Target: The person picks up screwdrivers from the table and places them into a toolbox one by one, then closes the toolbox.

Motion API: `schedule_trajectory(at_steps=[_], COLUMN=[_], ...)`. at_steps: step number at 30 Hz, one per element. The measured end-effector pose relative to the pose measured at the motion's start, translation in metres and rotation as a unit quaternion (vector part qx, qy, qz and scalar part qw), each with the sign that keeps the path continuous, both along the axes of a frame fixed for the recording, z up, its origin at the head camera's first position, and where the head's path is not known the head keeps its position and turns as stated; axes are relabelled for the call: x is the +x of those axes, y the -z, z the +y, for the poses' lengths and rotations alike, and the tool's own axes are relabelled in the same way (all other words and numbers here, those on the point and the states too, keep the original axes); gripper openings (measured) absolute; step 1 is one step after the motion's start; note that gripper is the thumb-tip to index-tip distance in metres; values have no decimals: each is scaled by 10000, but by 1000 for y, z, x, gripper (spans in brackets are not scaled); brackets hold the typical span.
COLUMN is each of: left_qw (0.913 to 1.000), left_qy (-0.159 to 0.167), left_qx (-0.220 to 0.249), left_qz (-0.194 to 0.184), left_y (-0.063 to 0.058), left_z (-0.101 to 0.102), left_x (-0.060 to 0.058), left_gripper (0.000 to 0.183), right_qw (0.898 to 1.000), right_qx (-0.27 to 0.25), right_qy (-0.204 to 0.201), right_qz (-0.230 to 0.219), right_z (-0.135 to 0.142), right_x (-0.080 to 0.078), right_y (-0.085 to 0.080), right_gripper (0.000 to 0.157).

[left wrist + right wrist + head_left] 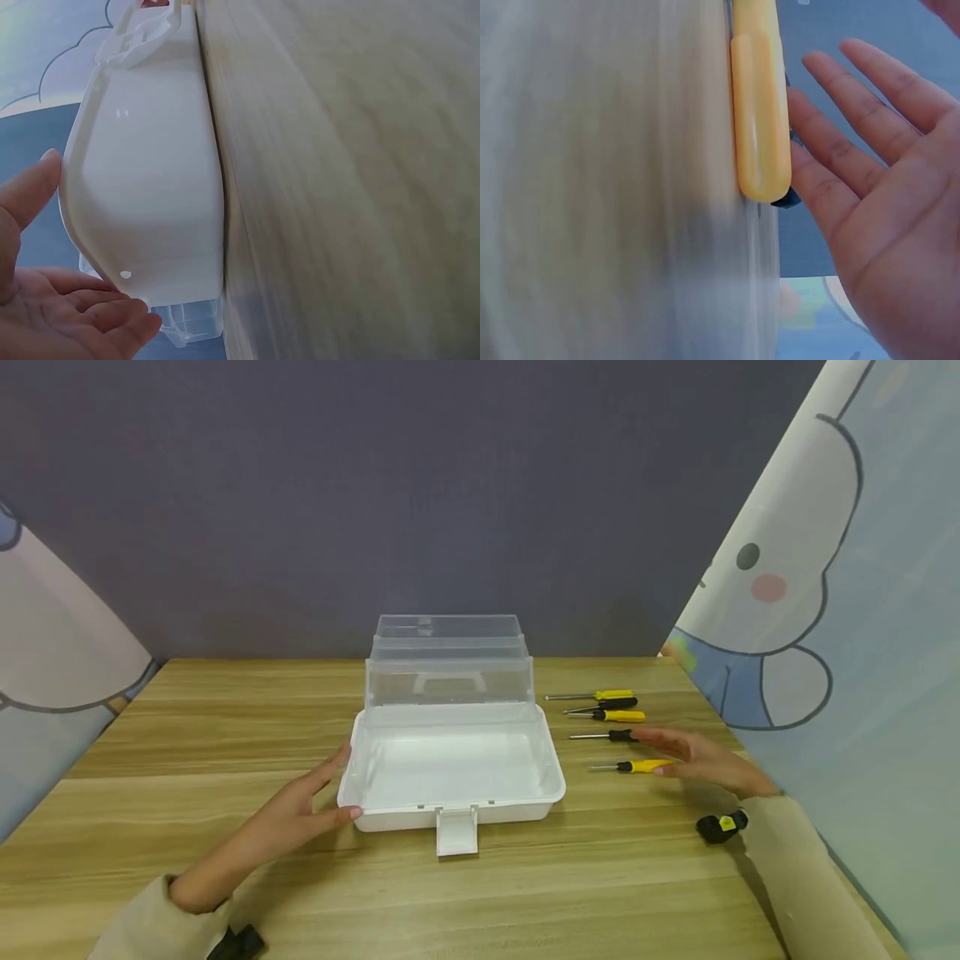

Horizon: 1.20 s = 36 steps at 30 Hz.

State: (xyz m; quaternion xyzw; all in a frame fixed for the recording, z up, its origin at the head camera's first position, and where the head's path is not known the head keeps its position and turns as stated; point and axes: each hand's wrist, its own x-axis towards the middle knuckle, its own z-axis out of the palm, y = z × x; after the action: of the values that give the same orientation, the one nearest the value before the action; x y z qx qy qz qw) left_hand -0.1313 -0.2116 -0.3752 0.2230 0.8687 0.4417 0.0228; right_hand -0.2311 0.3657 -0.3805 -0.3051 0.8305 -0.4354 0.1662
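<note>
A white plastic toolbox (453, 764) with its clear lid (450, 668) raised stands on the table, nothing inside it. My left hand (296, 818) touches its left end, the thumb near the front corner and the fingers along the side; in the left wrist view the fingers (112, 319) look loosely extended. Over to the right, my right hand (701, 760) is spread above a yellow-handled screwdriver (645, 767) and the handle end of a black-handled screwdriver (618, 736). The right wrist view shows the yellow handle (761, 120) beside the spread fingers, not gripped.
Farther back lie two yellow-handled screwdrivers, one at the rear (615, 695) and one nearer (622, 716), with a black-handled screwdriver (618, 703) between them. The toolbox's white latch (457, 833) hangs down in front. A dark wall (450, 485) bounds the wooden table (562, 893) at the back.
</note>
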Motion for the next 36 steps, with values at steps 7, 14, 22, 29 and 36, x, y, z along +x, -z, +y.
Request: schedule_trajectory(at_steps=[7,14,22,29,36], left_qw=[9997,9995,9995,9992,9987], left_qy=[212,250,177,131,162], left_qx=[81,181,113,103,231], left_qz=[-17,-93,-227,-365,-422], left_y=[2,0,1,-1,1], left_z=[-2,-1,0,0,0], left_x=[-3,-3,-3,-3,-3], left_gripper=[84,84,83,84,83], right_qw=[9989,9990,9983,9991,9985], right_qx=[-3,-121,-138,128,32], right_qy=[-8,-179,-279,108,131], right_qz=[-463,-398,-496,-394,-528], right_z=[6,12,17,20,25], right_x=[-2,-3,-5,-4,-2], right_y=[2,6,7,5,8], right_gripper=[57,55,51,50,50])
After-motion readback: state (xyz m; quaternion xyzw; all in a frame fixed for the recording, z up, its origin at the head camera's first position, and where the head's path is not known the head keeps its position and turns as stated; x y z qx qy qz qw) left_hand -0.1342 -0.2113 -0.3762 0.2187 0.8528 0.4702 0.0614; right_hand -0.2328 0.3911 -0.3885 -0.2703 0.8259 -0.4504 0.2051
